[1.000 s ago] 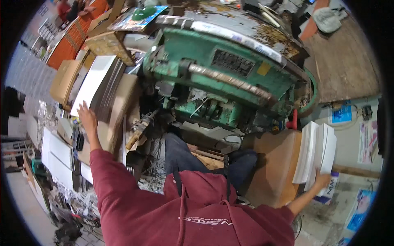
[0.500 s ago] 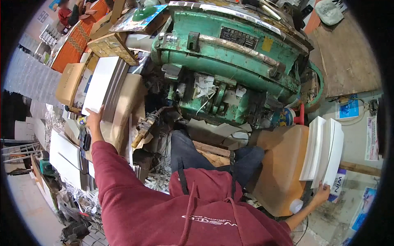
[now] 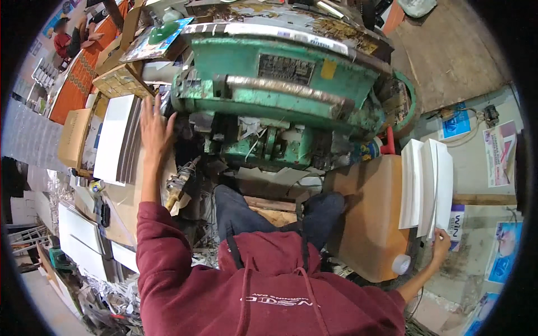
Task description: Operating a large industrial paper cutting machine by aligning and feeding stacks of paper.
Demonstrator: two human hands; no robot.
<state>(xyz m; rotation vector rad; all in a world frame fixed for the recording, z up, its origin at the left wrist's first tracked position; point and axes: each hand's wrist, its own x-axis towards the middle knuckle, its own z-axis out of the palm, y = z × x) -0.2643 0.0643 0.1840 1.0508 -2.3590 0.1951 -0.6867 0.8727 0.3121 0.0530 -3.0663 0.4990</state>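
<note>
The right hand (image 3: 441,242), on the near right of the green machine (image 3: 274,84), pinches the near end of the white sheets (image 3: 443,182). Their long axis runs forward from those fingers; the left hand (image 3: 156,130) is well apart. Left of the machine, its fingers spread wide just right of the paper stack (image 3: 114,137); whether they touch it, I cannot tell.

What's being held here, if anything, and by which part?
Thin white rectangular paper sheets, by their near end, apparently pinched in the right grip; the left grip, spread open, holds nothing.
</note>
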